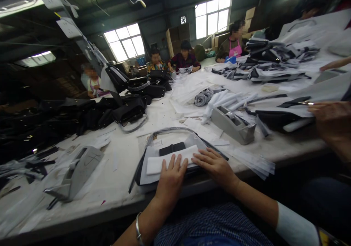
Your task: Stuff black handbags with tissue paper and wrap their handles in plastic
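A layering step appears to be in hand: a folded white padding strip [154,166] is being kept flat against a black handbag with a plastic-wrapped loop handle [139,171], which is laid at the front edge of the pale worktop [122,182]. A small black rectangular strap piece [172,148] is left exposed behind the strip. For the next move, the strip would seem to need squaring and steadying before anything is fastened or wrapped over it.

Nothing is clasped in either grip. The bare left hand [170,182] is laid palm down, its fingers fanned over the strip's middle; the forearm is brought up steeply from below. The bare right hand [218,165] is set lower and flatter, its fingertips placed at the strip's right end, the forearm slanted in from the lower right. How firmly the strip is pressed cannot be told.
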Motion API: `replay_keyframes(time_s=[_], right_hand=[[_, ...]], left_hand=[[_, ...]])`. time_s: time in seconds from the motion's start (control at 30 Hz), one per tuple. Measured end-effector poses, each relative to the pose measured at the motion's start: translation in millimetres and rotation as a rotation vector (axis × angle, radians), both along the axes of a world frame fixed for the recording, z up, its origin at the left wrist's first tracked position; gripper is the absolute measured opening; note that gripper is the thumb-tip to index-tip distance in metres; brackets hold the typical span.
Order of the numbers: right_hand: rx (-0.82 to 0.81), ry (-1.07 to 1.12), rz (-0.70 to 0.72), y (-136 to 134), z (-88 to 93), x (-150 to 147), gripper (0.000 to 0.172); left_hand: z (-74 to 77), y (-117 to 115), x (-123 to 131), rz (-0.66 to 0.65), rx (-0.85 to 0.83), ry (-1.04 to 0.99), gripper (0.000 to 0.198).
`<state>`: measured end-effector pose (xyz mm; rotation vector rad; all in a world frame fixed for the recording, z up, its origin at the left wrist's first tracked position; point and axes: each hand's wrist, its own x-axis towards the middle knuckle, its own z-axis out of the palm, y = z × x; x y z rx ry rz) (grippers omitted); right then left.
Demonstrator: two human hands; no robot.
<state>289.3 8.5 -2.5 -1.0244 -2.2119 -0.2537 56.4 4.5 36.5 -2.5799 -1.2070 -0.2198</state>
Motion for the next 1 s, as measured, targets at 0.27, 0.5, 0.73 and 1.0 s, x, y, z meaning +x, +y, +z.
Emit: replay_keyframes(time_s=[0.27, 0.5, 0.73, 1.0], right_hand=[[-0.338, 0.718, -0.384, -53, -2.6, 8, 0.041], [-0.939, 1.059, -0.351, -62, 9.7, -1, 0.078], [-1.197, 1.481, -0.173, -45, 45.0, -11, 0.069], [-1.291, 1.600, 0.039, -32, 56.4, -27, 0.029]], left_hand=[[-26.3, -2, -10, -0.046, 0.192, -0.140, 0.057], [-27.6, -3, -10, -0.059, 0.228, -0.143, 0.057], [-32.0, 2, -19, -0.058, 0.264, -0.194, 0.058], [-30.7, -4, -30, -0.050, 0.241, -0.215, 0.062]])
